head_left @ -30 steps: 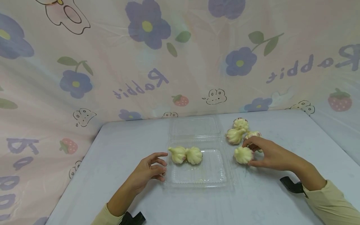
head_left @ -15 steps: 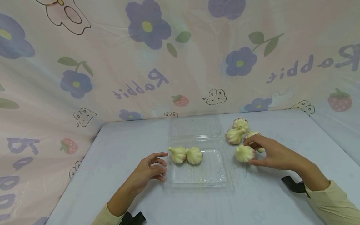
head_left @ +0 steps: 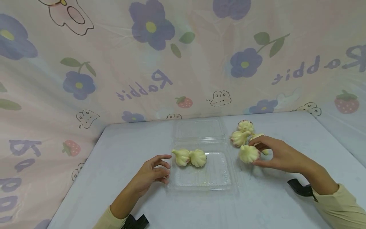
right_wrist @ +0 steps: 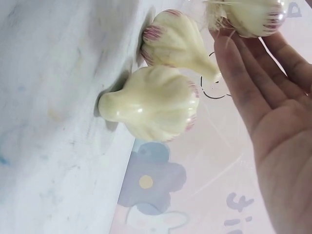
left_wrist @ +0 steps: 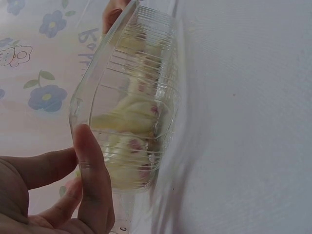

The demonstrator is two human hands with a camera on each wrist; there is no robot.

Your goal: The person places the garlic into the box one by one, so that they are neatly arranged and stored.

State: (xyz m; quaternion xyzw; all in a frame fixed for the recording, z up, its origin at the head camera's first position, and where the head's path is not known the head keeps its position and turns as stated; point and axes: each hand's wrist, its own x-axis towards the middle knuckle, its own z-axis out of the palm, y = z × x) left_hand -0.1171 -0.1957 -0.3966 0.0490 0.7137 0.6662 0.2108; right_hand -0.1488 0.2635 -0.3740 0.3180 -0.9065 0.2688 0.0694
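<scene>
My right hand (head_left: 273,154) holds a garlic bulb (head_left: 248,154) between thumb and fingertips, to the right of the clear plastic container (head_left: 211,187). In the right wrist view this garlic bulb (right_wrist: 256,17) shows purple streaks and fringed roots at the fingertips. Two pale garlic bulbs (head_left: 198,158) sit side by side at the far left inside the container. My left hand (head_left: 151,173) is at the container's left edge; in the left wrist view a fingertip (left_wrist: 85,139) overlaps the rim while another finger reaches it from the other side.
Behind my right hand, several more garlic bulbs (head_left: 240,138) lie on the white table (head_left: 134,143), partly hidden by the fingers. The container's lid (head_left: 199,128) lies folded back toward the patterned curtain (head_left: 197,70). A black strap piece (head_left: 300,187) hangs by the right wrist.
My right hand has moved slightly up and right, and the garlic bulb in it has risen and tilted. The left hand and the container have stayed in place.
</scene>
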